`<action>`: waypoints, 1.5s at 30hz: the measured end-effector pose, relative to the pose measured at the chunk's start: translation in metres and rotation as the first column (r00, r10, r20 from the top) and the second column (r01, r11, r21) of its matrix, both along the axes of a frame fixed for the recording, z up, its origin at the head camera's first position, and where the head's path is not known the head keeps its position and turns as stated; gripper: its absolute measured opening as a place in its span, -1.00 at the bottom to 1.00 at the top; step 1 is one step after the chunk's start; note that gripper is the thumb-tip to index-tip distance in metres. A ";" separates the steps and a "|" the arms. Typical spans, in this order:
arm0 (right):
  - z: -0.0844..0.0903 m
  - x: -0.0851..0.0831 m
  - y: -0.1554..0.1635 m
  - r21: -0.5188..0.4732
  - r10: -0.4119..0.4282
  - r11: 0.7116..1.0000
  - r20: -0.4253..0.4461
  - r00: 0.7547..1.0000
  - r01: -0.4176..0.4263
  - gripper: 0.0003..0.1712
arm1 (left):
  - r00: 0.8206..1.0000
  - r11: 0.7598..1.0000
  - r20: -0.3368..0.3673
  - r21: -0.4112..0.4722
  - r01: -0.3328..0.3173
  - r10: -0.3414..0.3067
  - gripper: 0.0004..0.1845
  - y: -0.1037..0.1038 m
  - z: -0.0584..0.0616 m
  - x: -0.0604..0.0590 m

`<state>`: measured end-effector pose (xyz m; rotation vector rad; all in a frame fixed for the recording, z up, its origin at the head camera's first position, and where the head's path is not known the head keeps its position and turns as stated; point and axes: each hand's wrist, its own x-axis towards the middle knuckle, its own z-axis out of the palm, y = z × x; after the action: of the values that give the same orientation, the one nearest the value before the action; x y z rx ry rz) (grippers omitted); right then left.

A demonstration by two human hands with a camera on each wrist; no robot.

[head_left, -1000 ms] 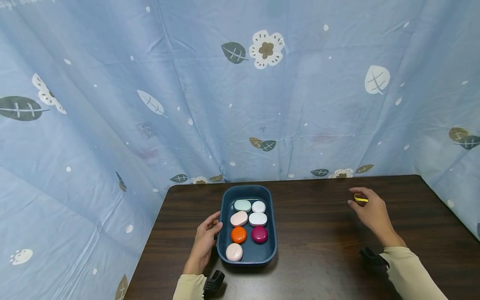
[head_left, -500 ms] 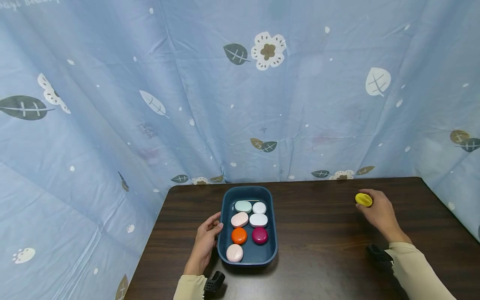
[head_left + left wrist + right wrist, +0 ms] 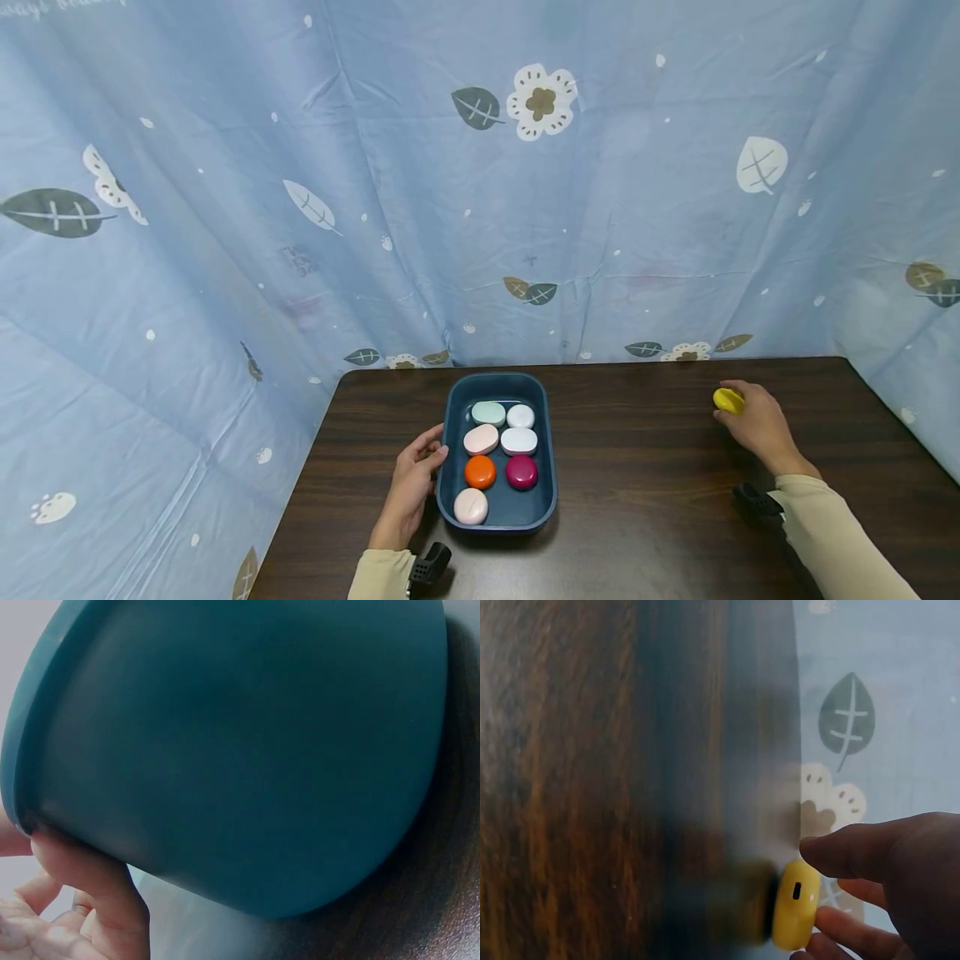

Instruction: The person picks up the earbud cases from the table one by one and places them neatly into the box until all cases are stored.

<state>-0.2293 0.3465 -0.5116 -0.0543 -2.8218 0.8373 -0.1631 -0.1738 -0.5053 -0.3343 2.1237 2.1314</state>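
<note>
My right hand pinches a yellow earbud charging case between thumb and fingers at the table's far right. A dark port slot shows on the yellow case in the right wrist view; whether it touches the table is unclear. With its thumb and fingertips, my left hand touches the left outer wall of a dark blue tray. In the left wrist view, the thumb lies just under the tray's rim. Mint, white, pale pink, orange and magenta rounded cases lie inside the tray.
The dark wooden table carries the tray left of its middle, with bare wood between tray and right hand. Behind it hangs a blue patterned curtain, which also runs along the left and right sides.
My right hand has shifted slightly right and turned, so the yellow case shows more of its face than one second ago. The left hand and tray stay as they were.
</note>
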 end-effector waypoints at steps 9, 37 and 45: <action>-0.008 -0.005 0.003 0.030 -0.021 0.999 0.008 1.000 0.021 -0.41 | 1.000 1.000 0.002 -0.012 0.003 -0.003 -0.52 0.001 0.000 0.001; 0.032 0.021 -0.095 -0.021 0.214 0.976 -0.116 0.970 -0.218 -0.47 | 1.000 1.000 -0.002 -0.012 -0.007 0.007 -0.51 0.001 0.002 0.000; 0.046 0.039 -0.140 -0.011 0.313 0.947 -0.176 0.933 -0.320 -0.47 | 1.000 1.000 -0.007 -0.012 -0.005 0.005 -0.52 0.000 0.001 0.001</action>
<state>-0.1906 0.2070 -0.4651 0.4585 -2.6862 0.9121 -0.1624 -0.1733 -0.5048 -0.3347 2.1421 2.1263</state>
